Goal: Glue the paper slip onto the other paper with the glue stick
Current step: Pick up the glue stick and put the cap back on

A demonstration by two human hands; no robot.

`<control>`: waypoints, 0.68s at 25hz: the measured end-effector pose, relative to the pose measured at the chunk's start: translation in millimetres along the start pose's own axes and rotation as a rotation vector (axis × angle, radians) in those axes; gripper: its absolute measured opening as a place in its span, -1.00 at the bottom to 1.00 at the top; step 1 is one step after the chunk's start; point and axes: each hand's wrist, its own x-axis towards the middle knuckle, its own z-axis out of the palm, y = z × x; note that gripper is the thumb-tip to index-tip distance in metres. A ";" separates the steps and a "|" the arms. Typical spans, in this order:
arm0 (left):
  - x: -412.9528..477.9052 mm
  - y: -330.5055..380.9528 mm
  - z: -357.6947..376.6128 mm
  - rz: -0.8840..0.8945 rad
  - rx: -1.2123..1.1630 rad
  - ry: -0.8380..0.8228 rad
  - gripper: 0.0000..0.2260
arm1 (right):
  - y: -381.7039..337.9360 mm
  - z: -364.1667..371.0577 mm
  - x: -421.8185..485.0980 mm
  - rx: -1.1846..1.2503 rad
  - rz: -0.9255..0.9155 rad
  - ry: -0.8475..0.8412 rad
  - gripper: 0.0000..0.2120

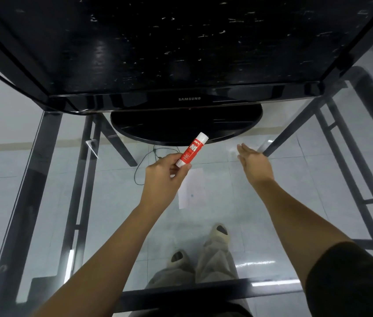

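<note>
Paper sheet (191, 188) flat on glass table (203, 294), just right of left hand (165, 177). Left hand pinches red-and-white glue stick (192, 149) by its lower end, stick tilted up-right. Right hand (253, 163) spread, fingers straight, holding nothing. Beyond: monitor stand (185, 124), black monitor (181, 53).

Hidden in the fingers of the left hand (165, 177): the bottom end of the glue stick (192, 149). Too small to read: the little words under its big name. Tucked behind that hand: one corner of the paper (193, 188). Too blurry to make out: a blue spot on it. Cut off by the top edge: the monitor (181, 53). Cut off at the bottom right corner: the dark sleeve (352, 282).
</note>
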 end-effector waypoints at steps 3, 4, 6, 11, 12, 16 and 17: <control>-1.0 -0.4 1.6 -0.004 -0.003 -0.018 -0.70 | -1.4 -9.5 7.0 -0.027 -0.028 -0.021 -0.69; -0.3 -0.4 2.1 0.002 -0.006 -0.025 -0.71 | -4.1 -14.0 7.9 0.055 -0.025 0.007 -0.71; 1.4 0.6 0.9 0.020 -0.015 -0.039 -0.72 | -16.0 -27.8 2.8 0.377 -0.008 0.108 -0.70; 8.7 6.0 -1.5 0.088 -0.028 -0.080 -0.70 | -59.2 -56.8 -20.7 1.112 -0.022 0.073 -0.67; 9.6 7.6 -1.5 0.101 -0.028 -0.075 -0.70 | -63.3 -61.2 -24.1 1.182 -0.005 0.078 -0.67; 10.6 12.9 -2.0 0.148 0.009 -0.080 -0.69 | -67.4 -77.6 -32.9 1.275 0.007 0.122 -0.68; 10.5 13.7 -2.2 0.159 0.017 -0.082 -0.68 | -67.3 -80.5 -33.6 1.264 -0.002 0.119 -0.68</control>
